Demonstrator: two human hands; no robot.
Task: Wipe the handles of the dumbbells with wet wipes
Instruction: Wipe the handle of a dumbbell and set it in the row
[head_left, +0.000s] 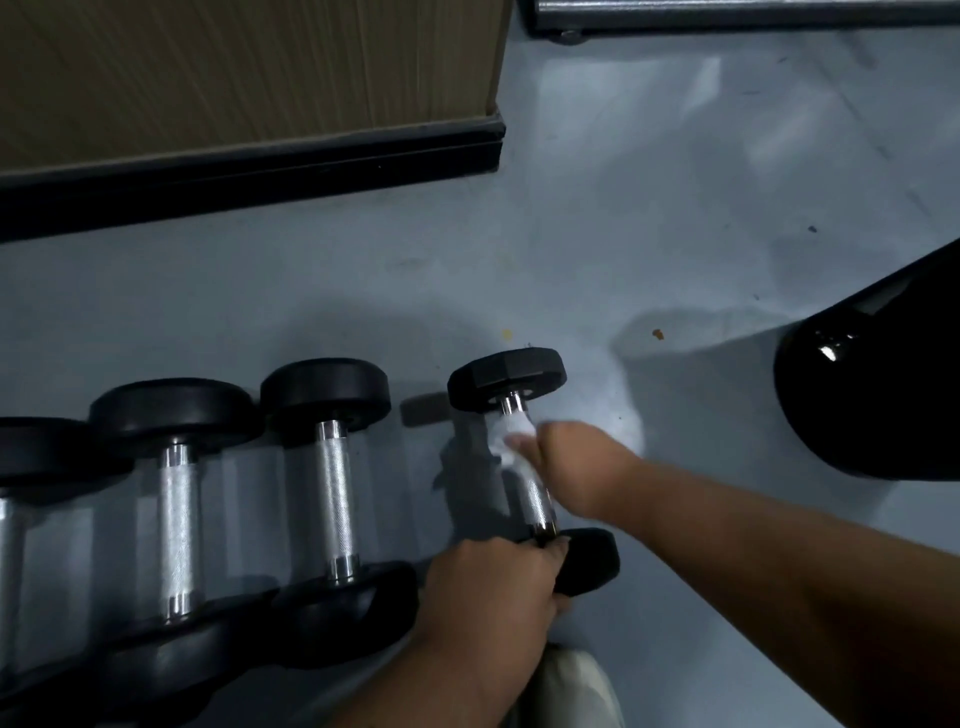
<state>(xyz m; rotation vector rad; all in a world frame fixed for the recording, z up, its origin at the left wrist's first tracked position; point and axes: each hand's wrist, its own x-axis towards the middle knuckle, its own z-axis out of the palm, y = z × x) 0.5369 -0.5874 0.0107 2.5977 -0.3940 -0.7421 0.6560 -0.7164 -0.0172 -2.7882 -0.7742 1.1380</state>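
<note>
A small black dumbbell (506, 379) with a knurled chrome handle (535, 501) lies on the grey floor, right of the others. My right hand (576, 467) is wrapped around the upper part of that handle with a white wet wipe (506, 434) pressed between fingers and metal. My left hand (493, 582) grips the dumbbell's near black head (589, 561) and holds it down. To the left, three larger dumbbells lie side by side: one (332, 483) closest, another (176, 519) beyond it, and a third (10, 545) cut off by the frame's edge.
A wooden panel with a black base strip (260, 166) runs along the far left. A glossy black rounded object (872, 384) stands at the right. A grey metal bar (727, 13) crosses the top right. Pale fabric (571, 686) shows at the bottom.
</note>
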